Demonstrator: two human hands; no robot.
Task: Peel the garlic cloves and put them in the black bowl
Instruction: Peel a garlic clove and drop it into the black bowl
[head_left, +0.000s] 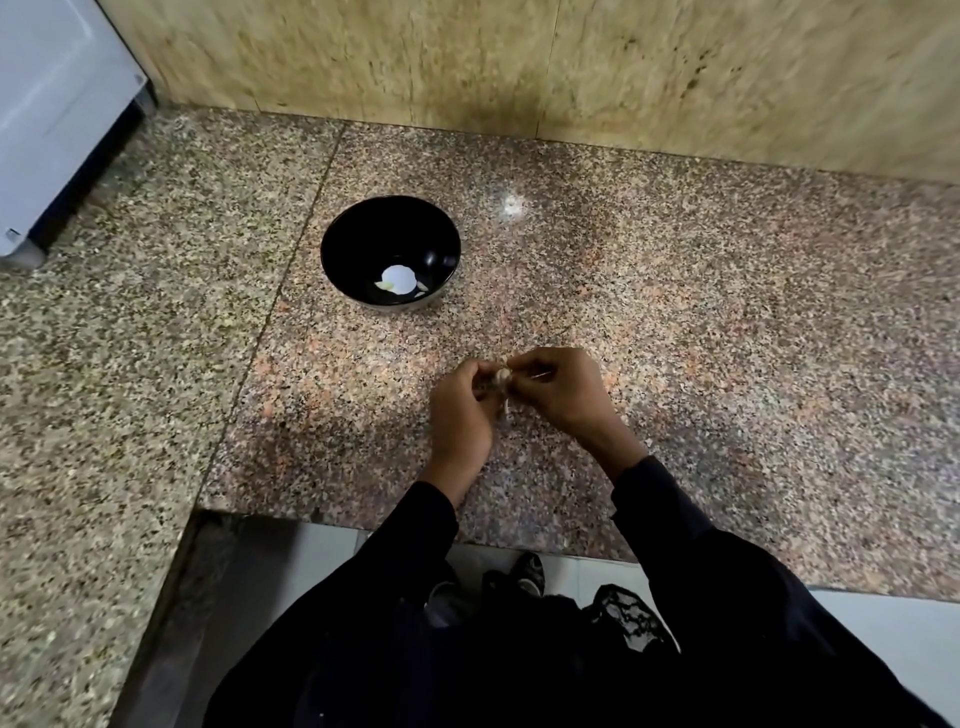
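1. Since both hands pinch one tiny garlic clove (501, 378) in mid-air, it could easily pop loose and skitter over the tabletop (701, 312). Left hand (462, 410) grip and right hand (563, 392) grip are both curled tight on it.
2. Loose skin might drop down too, I'd guess.
3. Clove looks pale and papery, a strip hanging below.
4. Black bowl (340, 249) sits at 11 o'clock from the hands, well apart, pale bits inside.

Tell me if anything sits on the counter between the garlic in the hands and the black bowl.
Nothing visible does. Both hands hold the garlic, and only bare counter lies between it and the black bowl.
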